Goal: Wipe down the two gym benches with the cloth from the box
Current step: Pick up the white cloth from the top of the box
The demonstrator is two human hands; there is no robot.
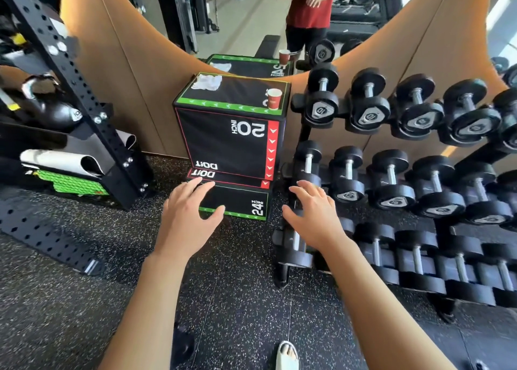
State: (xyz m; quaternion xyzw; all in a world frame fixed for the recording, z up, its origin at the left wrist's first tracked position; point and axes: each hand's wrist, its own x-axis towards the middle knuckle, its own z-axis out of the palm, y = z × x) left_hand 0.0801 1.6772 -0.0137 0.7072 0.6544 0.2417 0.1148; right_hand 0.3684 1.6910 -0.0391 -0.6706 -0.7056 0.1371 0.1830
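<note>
A white cloth lies crumpled on the far left corner of a black plyo box that stands on a lower box against the mirror wall. My left hand hovers open in front of the lower box, fingers spread, holding nothing. My right hand is open too, to the right, in front of the dumbbell rack. Both hands are well below and short of the cloth. A black bench shows only as a reflection in the mirror.
A red paper cup stands on the box's right corner. A dumbbell rack fills the right side. A black perforated rig upright with kettlebells and mats stands at left. Speckled rubber floor lies below.
</note>
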